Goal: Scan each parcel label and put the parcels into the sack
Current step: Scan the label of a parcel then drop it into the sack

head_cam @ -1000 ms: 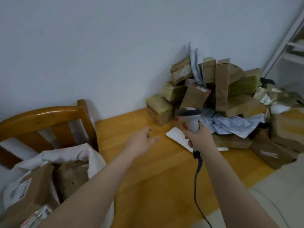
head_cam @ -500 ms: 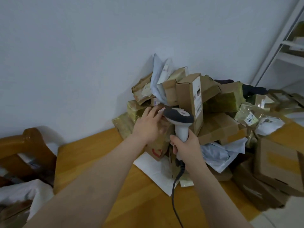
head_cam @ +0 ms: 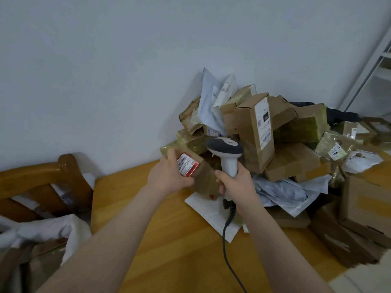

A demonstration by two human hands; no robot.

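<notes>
Nearest, at the lower left, the white sack [head_cam: 53, 230] stands with its mouth open, and brown shapes show inside it, too blurred to name. Behind the sack is a wooden chair [head_cam: 40, 180], just beside the left edge of the wooden table [head_cam: 169, 250]. Both bare forearms reach forward over the table. A dark coiled cable [head_cam: 226, 231] hangs down from the barcode scanner [head_cam: 227, 154] and crosses a flat white mailer [head_cam: 208, 214] that lies on the table. The right hand [head_cam: 234, 183] has all its fingers wrapped tightly round the pale handle of the scanner and holds it upright, with the dark head pointing away, towards the pile. Just to the left of it, the left hand [head_cam: 169, 176] grips a brown parcel [head_cam: 204, 180] at the front foot of the pile; the thumb lies on the near side and the fingers curl round the far edge. The red and white label [head_cam: 187, 165] of this parcel faces up, close to the scanner head. Whether the parcel is lifted or rests on the mailer, I cannot tell. Further back, the pile of parcels [head_cam: 294, 159] leans against the wall [head_cam: 105, 70]: an upright cardboard box [head_cam: 245, 132] with a long white label, crumpled grey plastic mailers [head_cam: 283, 192] and more boxes [head_cam: 368, 201] to the right. A white shelf frame [head_cam: 372, 64] rises at the far right.
</notes>
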